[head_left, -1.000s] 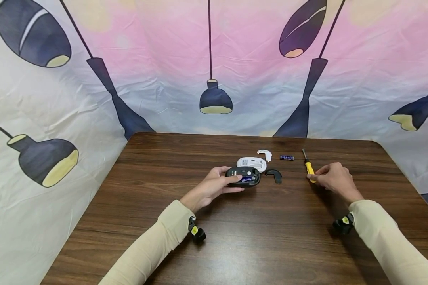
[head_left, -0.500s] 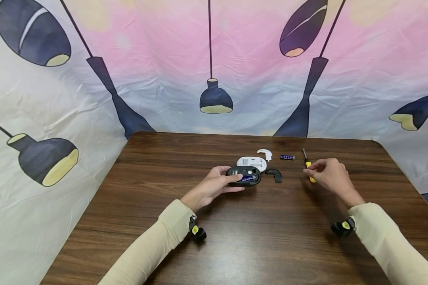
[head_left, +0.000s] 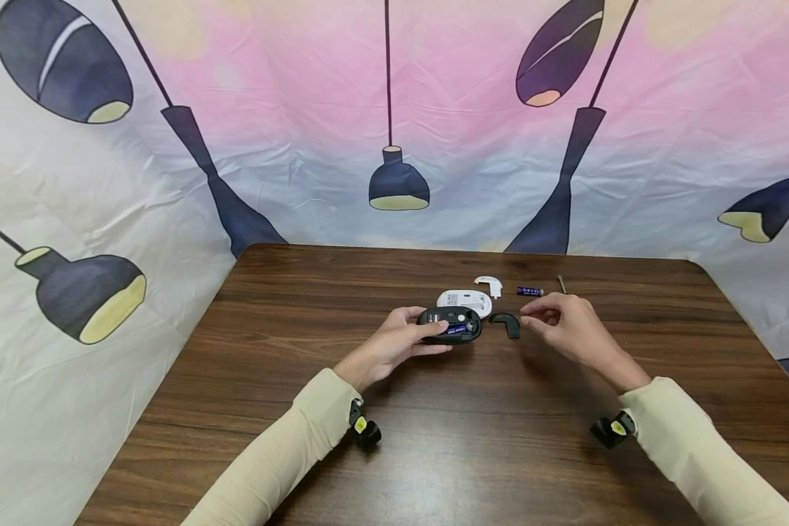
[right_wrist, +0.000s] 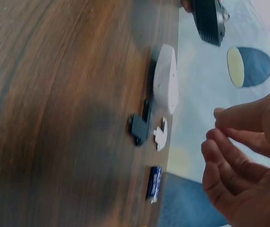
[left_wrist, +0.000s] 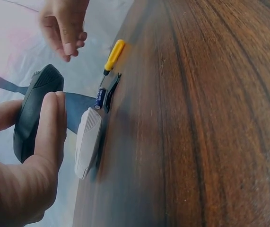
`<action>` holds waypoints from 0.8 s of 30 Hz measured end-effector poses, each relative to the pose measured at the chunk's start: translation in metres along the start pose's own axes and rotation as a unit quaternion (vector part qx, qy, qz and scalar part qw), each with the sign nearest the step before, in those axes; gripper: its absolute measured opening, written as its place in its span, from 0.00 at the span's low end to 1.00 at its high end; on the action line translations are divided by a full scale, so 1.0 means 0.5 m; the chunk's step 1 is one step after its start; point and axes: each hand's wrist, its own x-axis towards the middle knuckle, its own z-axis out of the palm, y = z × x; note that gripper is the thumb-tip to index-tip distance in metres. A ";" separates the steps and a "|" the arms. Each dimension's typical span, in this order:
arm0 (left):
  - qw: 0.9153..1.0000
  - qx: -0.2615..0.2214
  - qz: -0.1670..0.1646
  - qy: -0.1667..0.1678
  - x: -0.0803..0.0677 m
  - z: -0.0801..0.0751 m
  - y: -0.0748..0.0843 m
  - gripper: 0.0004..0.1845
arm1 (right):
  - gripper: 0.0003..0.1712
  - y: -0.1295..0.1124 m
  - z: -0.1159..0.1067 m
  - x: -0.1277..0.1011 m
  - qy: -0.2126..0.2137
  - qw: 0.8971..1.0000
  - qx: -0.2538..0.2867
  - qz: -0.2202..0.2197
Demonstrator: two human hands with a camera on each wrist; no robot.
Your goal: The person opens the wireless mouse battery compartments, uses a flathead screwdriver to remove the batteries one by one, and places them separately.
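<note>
My left hand [head_left: 394, 342] grips a black computer mouse [head_left: 452, 315] above the table, underside up, with the thumb across it. A blue battery [head_left: 458, 329] lies in its uncovered compartment. My right hand [head_left: 575, 330] hovers to the right of the black battery cover [head_left: 511, 323], fingers loosely bent and nothing between them; in the right wrist view a gap shows between thumb and fingertips. Behind the black mouse, a white mouse [head_left: 465, 296] rests underside up, partly hidden. Its white cover [head_left: 492, 284] lies beyond it.
A second blue battery [head_left: 530, 291] lies at the back of the brown wooden table [head_left: 342, 292]. To its right is a screwdriver, its shaft [head_left: 562, 284] showing past my right hand; the yellow handle [left_wrist: 114, 55] shows in the left wrist view. A printed cloth hangs behind.
My right hand has let go of the screwdriver, leaving it on the table, and has moved left toward the black cover. The left hand keeps the black mouse in the same place.
</note>
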 end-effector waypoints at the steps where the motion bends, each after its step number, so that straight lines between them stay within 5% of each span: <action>1: 1.000 0.000 -0.001 0.000 0.000 0.001 0.000 0.29 | 0.07 -0.004 0.005 0.002 0.001 1.000 0.005 -0.012; 11: 1.000 0.003 -0.011 0.009 0.006 0.008 -0.001 0.31 | 0.07 -0.034 0.049 0.028 0.030 0.991 0.047 -0.119; 24: 1.000 0.006 -0.008 0.014 0.010 0.015 -0.002 0.30 | 0.12 -0.058 0.081 0.031 0.001 0.985 0.075 -0.153</action>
